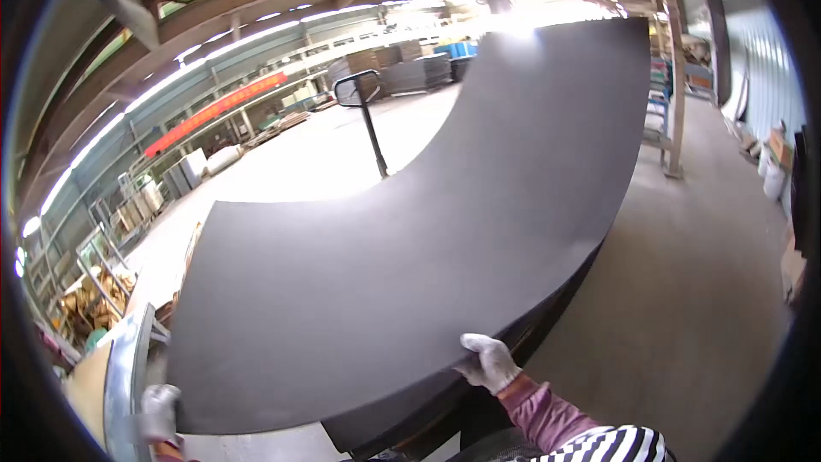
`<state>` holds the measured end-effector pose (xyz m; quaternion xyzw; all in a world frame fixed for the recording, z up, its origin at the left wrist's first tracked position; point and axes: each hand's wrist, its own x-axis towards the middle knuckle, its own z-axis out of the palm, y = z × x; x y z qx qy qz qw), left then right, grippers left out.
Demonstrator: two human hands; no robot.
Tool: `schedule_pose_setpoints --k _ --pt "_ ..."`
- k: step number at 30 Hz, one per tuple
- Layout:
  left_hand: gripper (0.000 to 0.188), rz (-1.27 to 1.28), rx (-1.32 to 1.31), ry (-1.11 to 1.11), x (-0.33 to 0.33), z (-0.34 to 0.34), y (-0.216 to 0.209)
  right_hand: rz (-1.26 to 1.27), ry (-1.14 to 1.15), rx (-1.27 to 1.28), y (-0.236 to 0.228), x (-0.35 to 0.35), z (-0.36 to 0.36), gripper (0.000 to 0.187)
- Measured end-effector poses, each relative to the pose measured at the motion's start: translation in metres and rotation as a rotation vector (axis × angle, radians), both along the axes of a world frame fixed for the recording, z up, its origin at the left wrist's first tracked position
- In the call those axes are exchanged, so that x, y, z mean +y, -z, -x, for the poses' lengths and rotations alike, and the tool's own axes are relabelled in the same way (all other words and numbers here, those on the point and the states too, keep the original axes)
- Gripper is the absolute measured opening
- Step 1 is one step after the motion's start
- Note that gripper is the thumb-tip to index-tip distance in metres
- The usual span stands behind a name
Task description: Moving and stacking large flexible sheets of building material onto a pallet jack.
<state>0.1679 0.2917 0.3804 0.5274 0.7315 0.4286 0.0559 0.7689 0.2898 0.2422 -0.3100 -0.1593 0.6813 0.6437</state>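
The right grip (490, 364), in a white glove, is pinching the near edge of a big dark sheet (410, 265), with the thumb resting on top and the fingers seeming to curl under. The left grip (160, 406), gloved too, is sitting by the sheet's near left corner, but I cannot tell if it is closing on it. The sheet is lying right in front of the person, over another dark layer (359, 433), and is reaching far away to the right. To be handling it well, both hands should be pulling or pushing evenly, so the long far end is not swinging. The fingers should be keeping to the top sheet only, and not be bending its thin corner. On the left, a metal frame (128, 368) is standing close to the left grip, so that hand should be watching for a bump. Past the sheet, a black handle (370, 133) is sticking up, and floor (684, 291) is showing on the right.
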Motion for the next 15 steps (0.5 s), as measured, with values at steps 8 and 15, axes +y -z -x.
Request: schedule_pose_setpoints --k 8,15 --pt "0.047 0.118 -0.829 -0.072 -0.135 -0.19 0.178 0.186 0.497 -0.474 0.084 -0.003 -0.101 0.032" --pt "0.049 0.072 -0.8 0.267 -0.03 -0.216 0.21 0.5 0.748 -0.706 0.153 0.066 -0.133 0.043"
